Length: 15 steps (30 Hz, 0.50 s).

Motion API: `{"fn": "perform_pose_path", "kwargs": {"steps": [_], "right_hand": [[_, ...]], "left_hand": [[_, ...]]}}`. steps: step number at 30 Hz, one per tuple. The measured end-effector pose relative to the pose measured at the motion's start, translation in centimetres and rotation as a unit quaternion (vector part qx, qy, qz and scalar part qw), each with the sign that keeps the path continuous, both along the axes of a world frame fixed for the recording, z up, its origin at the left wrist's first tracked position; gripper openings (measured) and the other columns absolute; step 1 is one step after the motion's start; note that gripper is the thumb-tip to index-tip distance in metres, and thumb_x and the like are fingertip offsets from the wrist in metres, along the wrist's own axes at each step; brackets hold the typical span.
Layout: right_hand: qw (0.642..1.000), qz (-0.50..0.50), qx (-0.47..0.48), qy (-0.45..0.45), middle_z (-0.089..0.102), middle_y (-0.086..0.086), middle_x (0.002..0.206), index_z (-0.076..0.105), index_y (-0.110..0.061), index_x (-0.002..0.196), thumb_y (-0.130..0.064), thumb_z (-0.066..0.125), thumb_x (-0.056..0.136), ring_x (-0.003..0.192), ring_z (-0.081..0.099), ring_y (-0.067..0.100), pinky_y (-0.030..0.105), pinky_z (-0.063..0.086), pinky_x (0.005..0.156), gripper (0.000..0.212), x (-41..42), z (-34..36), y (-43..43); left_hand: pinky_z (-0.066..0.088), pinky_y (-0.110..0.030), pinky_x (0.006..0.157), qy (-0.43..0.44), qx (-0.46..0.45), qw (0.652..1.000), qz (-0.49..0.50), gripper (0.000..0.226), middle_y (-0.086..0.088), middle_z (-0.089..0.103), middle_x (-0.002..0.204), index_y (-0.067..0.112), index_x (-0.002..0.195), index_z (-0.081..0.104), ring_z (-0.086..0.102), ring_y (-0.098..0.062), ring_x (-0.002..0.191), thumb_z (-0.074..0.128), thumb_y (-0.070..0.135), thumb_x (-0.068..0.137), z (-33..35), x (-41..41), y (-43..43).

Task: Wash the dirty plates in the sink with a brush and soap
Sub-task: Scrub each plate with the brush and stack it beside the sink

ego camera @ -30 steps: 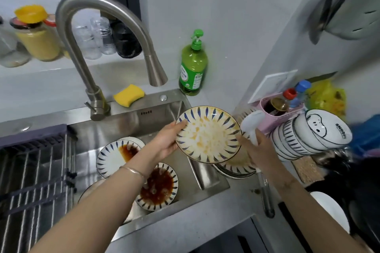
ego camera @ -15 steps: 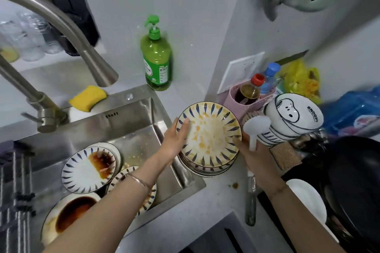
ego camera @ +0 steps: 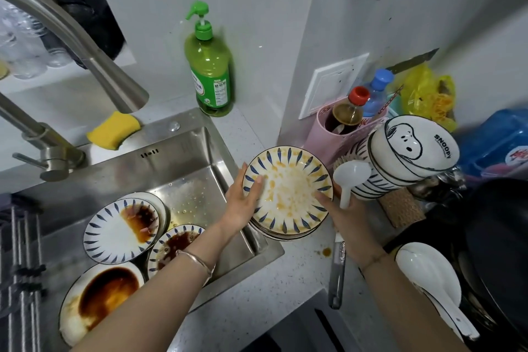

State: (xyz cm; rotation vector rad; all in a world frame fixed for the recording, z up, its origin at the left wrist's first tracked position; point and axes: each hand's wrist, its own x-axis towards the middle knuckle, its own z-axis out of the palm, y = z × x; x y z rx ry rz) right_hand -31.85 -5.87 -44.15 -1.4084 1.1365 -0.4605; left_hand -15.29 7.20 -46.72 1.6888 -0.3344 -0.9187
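The dirty plate (ego camera: 288, 188) sits on top of a stack (ego camera: 285, 235) on the counter (ego camera: 257, 308). The left hand (ego camera: 243, 204) pinches its left edge and the right hand (ego camera: 347, 216) pinches its right edge. The sink (ego camera: 183, 157) is to the left, closer to the left hand.

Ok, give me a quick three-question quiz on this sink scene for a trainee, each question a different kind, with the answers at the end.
1. True or false: water is running from the faucet.
2. Relative to the sink, where does the green soap bottle stand? A) inside it B) on the counter behind its right corner C) on the faucet's left
3. How many hands grip the top plate of the stack on the counter?

Key
1. False: no water shows.
2. B
3. Two: the left hand and the right hand.
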Motion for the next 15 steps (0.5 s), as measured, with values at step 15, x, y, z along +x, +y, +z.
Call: {"fn": "perform_pose_path", "kwargs": {"steps": [15], "right_hand": [[0.999, 0.002, -0.016, 0.046, 0.07, 0.014, 0.091, 0.066, -0.009, 0.106, -0.039, 0.081, 0.072, 0.077, 0.064, 0.02, 0.032, 0.053, 0.069, 0.048, 0.56, -0.76, -0.11]], "left_hand": [[0.037, -0.042, 0.114, -0.011, -0.003, 1.0, -0.024, 0.101, 0.009, 0.047, 0.139, 0.04, 0.153, 0.013, 0.046, -0.018, 0.134, 0.048, 0.082, 0.068, -0.28, 0.27, -0.25]]}}
